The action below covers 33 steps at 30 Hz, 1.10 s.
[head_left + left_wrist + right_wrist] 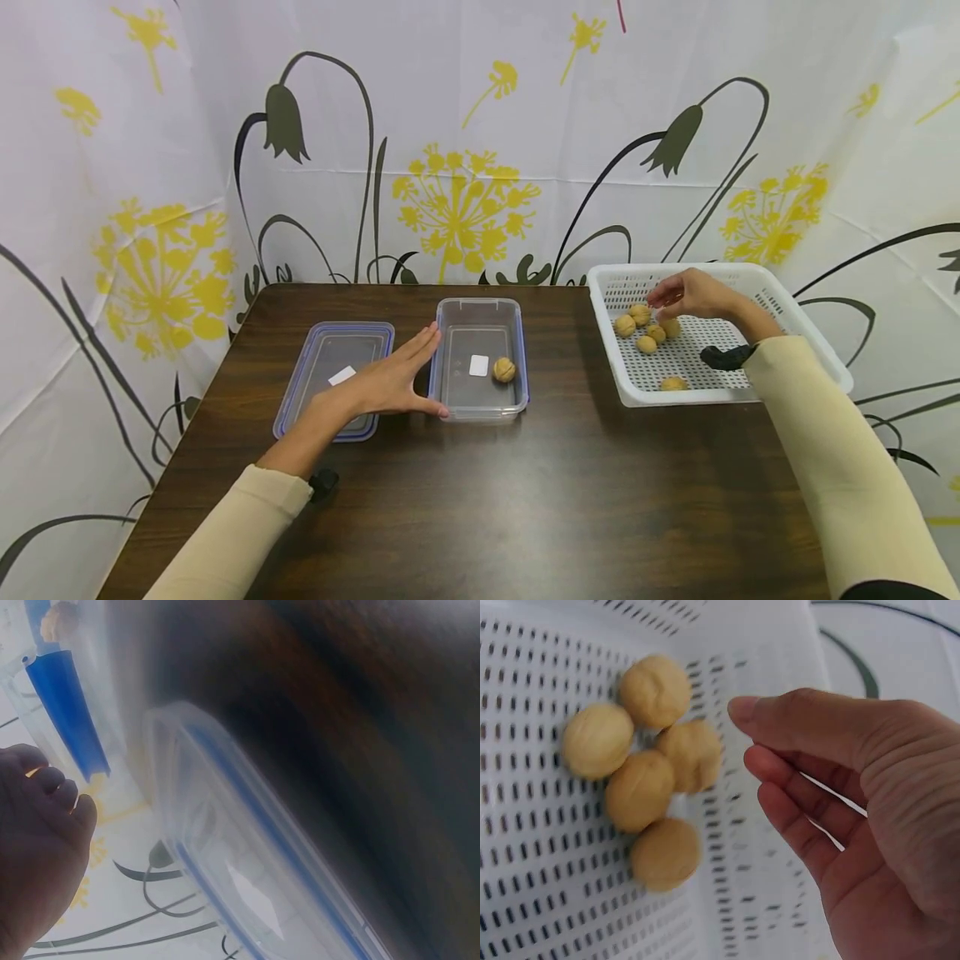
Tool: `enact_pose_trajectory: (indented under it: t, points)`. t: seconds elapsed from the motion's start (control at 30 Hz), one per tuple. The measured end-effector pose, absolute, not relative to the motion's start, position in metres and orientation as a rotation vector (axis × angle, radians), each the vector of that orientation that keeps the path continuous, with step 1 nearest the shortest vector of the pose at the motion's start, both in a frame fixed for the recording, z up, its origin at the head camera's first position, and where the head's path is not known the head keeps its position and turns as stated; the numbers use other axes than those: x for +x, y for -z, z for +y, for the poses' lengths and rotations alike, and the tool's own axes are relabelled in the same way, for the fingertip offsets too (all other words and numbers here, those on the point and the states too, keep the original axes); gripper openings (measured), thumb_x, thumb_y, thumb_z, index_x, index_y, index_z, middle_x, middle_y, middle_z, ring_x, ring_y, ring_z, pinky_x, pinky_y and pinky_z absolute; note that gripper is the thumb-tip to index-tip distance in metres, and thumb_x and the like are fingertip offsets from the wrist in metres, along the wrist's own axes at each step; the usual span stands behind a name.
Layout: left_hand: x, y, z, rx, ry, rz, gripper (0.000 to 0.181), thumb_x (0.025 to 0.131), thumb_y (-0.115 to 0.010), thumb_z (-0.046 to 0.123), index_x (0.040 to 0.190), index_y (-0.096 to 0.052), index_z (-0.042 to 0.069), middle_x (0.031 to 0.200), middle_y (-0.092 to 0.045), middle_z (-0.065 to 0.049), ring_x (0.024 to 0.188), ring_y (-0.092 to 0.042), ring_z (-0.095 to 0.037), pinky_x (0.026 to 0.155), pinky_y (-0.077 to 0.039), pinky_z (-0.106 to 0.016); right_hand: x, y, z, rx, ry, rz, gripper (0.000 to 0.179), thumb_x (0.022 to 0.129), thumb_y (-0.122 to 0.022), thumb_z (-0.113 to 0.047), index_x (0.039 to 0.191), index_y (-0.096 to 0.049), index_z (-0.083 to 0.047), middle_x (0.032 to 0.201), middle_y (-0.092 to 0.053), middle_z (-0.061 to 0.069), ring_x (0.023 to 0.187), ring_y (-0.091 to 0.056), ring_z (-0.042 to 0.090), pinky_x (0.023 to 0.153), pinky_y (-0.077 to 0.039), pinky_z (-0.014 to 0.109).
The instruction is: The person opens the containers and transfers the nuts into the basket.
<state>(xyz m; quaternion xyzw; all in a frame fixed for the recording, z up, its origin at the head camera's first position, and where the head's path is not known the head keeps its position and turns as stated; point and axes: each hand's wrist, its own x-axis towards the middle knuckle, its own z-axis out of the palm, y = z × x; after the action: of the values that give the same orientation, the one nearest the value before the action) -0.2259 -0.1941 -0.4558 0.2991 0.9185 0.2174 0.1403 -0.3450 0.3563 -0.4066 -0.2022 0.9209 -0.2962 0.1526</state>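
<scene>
My left hand (386, 383) is spread along the left side of a clear plastic food container (480, 412), with fingers by its far left part and thumb at its near left corner. One walnut (504, 369) lies inside, near a white square label (478, 365). Above a white perforated basket (611, 333) hangs my right hand (697, 296), its fingers loosely bent and nothing between thumb and fingertips. Several walnuts (639, 791) sit clustered just beside those fingertips in the right wrist view. Another walnut (673, 383) lies apart near the basket's front wall.
A clear lid with a blue seal (352, 337) lies flat left of the container, partly behind my left hand. Dark wooden table (525, 500) lies under everything. A white flower-printed curtain (480, 108) hangs at the back and sides.
</scene>
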Motion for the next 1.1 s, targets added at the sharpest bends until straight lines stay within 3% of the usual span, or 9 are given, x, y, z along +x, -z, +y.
enact_pose_trajectory:
  t: [0.4,0.6,0.73,1.1]
  points:
    - [-0.227,0.454,-0.194,0.865,-0.606,2.656,0.134,0.082,-0.082,0.067,0.169,-0.006,0.000,0.178,0.005,-0.015,0.164,-0.007,-0.037,0.123,-0.029,-0.064,-0.347,0.369,0.314,-0.737,0.883,2.644,0.033,0.090,-0.084,-0.002,0.121,-0.074,0.006,0.117,-0.076,0.022,0.102,-0.073,0.029,0.083,-0.056,0.018]
    - [-0.228,0.452,-0.194,0.870,-0.598,2.651,0.134,0.082,-0.082,0.067,0.169,-0.005,0.001,0.178,0.004,-0.015,0.164,-0.005,-0.036,0.124,-0.027,-0.063,-0.346,0.358,0.286,-0.841,0.901,2.562,0.033,0.089,-0.084,0.000,0.120,-0.075,0.005,0.119,-0.076,0.021,0.110,-0.073,0.036,0.099,-0.058,0.040]
    - [-0.228,0.451,-0.194,0.877,-0.594,2.654,0.134,0.082,-0.082,0.068,0.169,-0.006,0.001,0.178,0.003,-0.016,0.164,-0.007,-0.037,0.123,-0.029,-0.063,-0.349,0.354,0.266,-0.921,0.923,2.493,0.032,0.088,-0.084,0.001,0.119,-0.076,0.004,0.118,-0.076,0.020,0.111,-0.072,0.039,0.103,-0.055,0.050]
    - [-0.226,0.452,-0.193,0.876,-0.598,2.659,0.132,0.083,-0.084,0.063,0.168,-0.007,-0.001,0.178,0.002,-0.018,0.164,-0.007,-0.038,0.123,-0.028,-0.063,-0.355,0.356,0.206,-1.143,0.836,2.375,0.032,0.087,-0.085,0.000,0.119,-0.077,0.000,0.118,-0.077,0.015,0.109,-0.075,0.031,0.101,-0.056,0.053]
